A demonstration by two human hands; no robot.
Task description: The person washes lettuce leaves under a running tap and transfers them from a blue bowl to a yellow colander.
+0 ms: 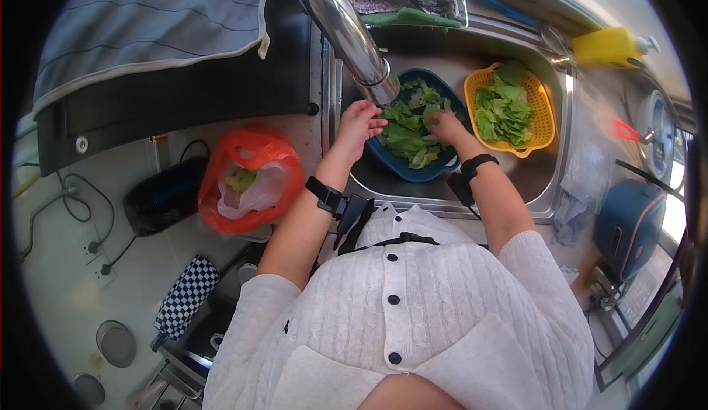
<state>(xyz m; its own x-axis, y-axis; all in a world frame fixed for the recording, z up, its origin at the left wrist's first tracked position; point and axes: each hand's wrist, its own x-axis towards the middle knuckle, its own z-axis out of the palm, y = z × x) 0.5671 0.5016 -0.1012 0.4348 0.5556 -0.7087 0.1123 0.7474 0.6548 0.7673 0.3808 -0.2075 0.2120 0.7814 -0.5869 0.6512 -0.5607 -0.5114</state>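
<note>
A dark blue plastic basin (412, 173) stands in the stainless steel sink (365, 180), with torn green lettuce leaves (406, 133) in it. My left hand (359, 128) is over the basin's left rim, just below the faucet's spout; its fingers are apart and nothing shows in them. Over the basin's right part, my right hand (444, 126) reaches down to the leaves with bent fingers; whether it grips a leaf cannot be told. To the right, a yellow colander (545, 114) holds more lettuce leaves (504, 108).
The chrome faucet (351, 34) arches over the basin. A wire rack (466, 9) with cloths is behind the sink. Left of the sink sits a red plastic bag (213, 205) with a leafy piece inside. A yellow bottle (605, 48) lies at the right back.
</note>
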